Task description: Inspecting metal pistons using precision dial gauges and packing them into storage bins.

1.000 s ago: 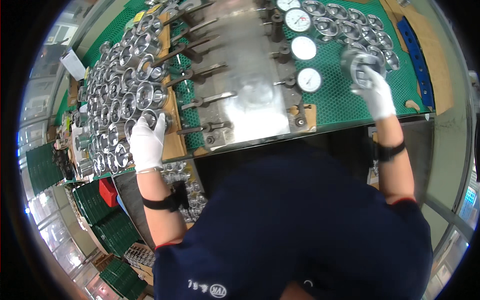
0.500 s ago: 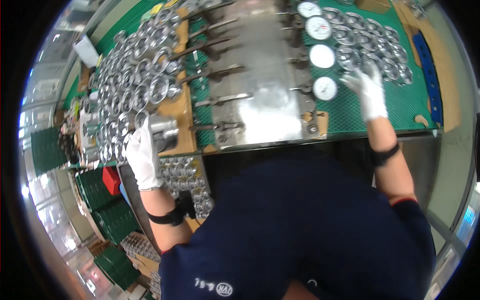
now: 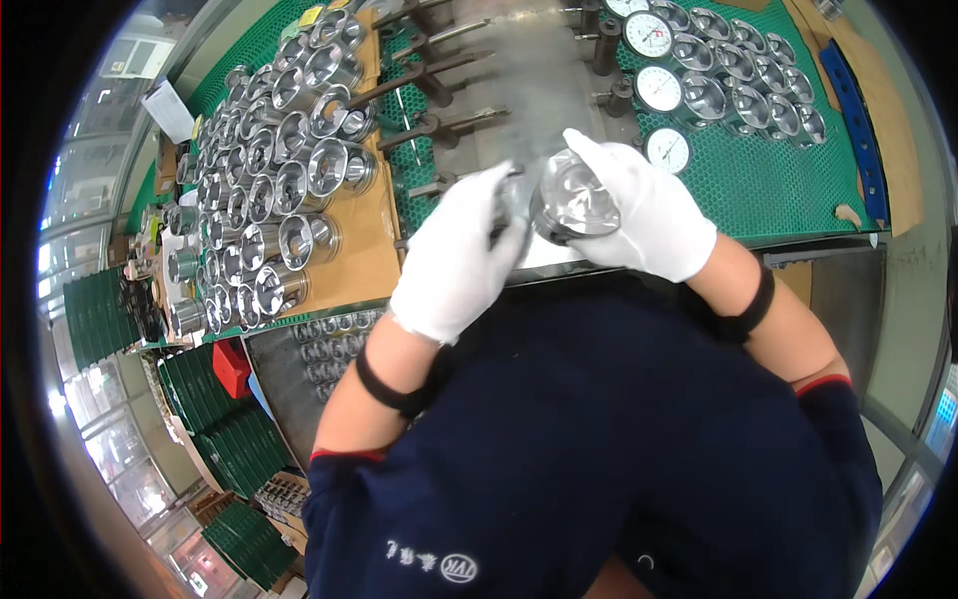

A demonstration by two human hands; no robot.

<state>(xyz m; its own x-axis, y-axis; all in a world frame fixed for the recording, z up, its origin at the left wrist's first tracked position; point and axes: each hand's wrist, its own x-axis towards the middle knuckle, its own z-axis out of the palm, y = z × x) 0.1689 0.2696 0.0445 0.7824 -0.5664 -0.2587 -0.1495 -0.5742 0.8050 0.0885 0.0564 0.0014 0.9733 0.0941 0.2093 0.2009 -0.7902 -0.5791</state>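
Note:
Over the near end of the metal fixture plate [image 3: 547, 110], my two white-gloved hands are close together. My right hand [image 3: 654, 215] is wrapped round a shiny metal piston [image 3: 577, 200], its open end showing. Beside it, my left hand [image 3: 459, 255] curls its thumb and fingers round a blurred grey shiny piece [image 3: 514, 197], whose kind I cannot make out. Round white dial gauges [image 3: 667, 150] line the plate's right side. Metal rods on posts [image 3: 435, 130] stand along its left side.
Many pistons [image 3: 289, 185] crowd the cardboard on the left of the green-matted bench. More pistons [image 3: 750, 107] stand in rows at the right, near a blue perforated strip [image 3: 856, 135]. Below the bench at left are a red bin [image 3: 232, 367] and green trays [image 3: 235, 439].
Both hands have come inward to the middle: the left from the pistons at left, the right from the rows at right. A piston is now in my right hand.

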